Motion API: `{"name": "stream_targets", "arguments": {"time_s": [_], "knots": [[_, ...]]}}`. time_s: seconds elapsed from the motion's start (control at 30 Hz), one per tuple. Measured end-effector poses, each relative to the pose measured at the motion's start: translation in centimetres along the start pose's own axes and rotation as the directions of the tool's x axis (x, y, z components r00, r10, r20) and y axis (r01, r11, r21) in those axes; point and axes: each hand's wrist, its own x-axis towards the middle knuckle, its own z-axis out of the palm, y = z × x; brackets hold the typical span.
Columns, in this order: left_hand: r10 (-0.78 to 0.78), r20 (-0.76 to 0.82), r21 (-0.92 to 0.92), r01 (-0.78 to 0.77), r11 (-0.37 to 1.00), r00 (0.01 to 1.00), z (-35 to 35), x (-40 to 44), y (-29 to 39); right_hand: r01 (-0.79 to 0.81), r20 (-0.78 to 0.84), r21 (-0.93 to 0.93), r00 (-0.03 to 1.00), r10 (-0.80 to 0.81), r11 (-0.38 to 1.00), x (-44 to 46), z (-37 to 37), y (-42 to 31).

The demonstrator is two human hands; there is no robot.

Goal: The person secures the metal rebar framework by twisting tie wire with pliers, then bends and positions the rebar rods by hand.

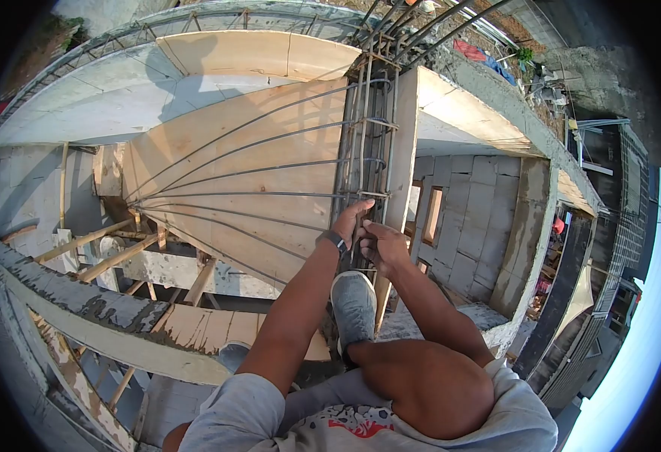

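Observation:
My left hand (351, 221), with a dark watch on its wrist, is at the steel rebar cage (368, 143) that runs along the beam. Its fingers are bent close against the bars; what they grip is hidden. Just to the right, my right hand (383, 245) is closed in a pinch, with its fingertips close to the left hand. Whatever lies in that pinch is too small to make out. Several thin bars (270, 194) fan out from the cage across a plywood panel (247, 151). My grey shoe (354, 301) rests just below the hands.
A plywood form board (402, 151) stands along the cage's right side. Thick bars (451, 30) stick out at the top. Below left are wooden props (119, 258) over a drop and a mortar-stained wall top (104, 297). A grey block wall (470, 218) lies lower right.

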Motion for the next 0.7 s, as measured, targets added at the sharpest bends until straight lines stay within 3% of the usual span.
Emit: {"name": "stream_targets", "arguments": {"time_s": [0.17,0.4,0.5,0.53,0.6,0.7], "knots": [[-0.096,0.003,0.036,0.096,0.995,0.995,0.1,-1.1,0.6,-0.155,0.237,0.397,0.970,0.062,0.904,3.0,-1.6,1.0],[0.031,-0.095,0.043,-0.027,0.999,0.995,0.6,-0.2,0.2,-0.097,0.139,0.134,0.987,0.078,0.986,0.6,0.0,2.1],[0.138,-0.134,0.185,-0.112,0.976,0.981,0.1,0.4,0.1,-0.057,0.117,0.052,0.992,0.050,0.997,1.1,-0.2,3.2],[0.207,-0.183,0.473,-0.099,0.876,0.961,-0.4,0.5,0.2,-0.034,0.109,0.031,0.994,0.031,0.999,1.2,-0.1,3.4],[0.366,-0.194,0.889,0.006,0.457,0.910,-1.3,0.6,0.6,0.008,0.088,-0.013,0.996,-0.007,1.000,1.5,-0.2,3.7],[0.647,-0.256,0.956,0.289,0.056,0.718,6.6,-5.4,3.2,0.034,0.067,-0.058,0.997,-0.030,0.998,1.7,-0.3,4.0]]}}
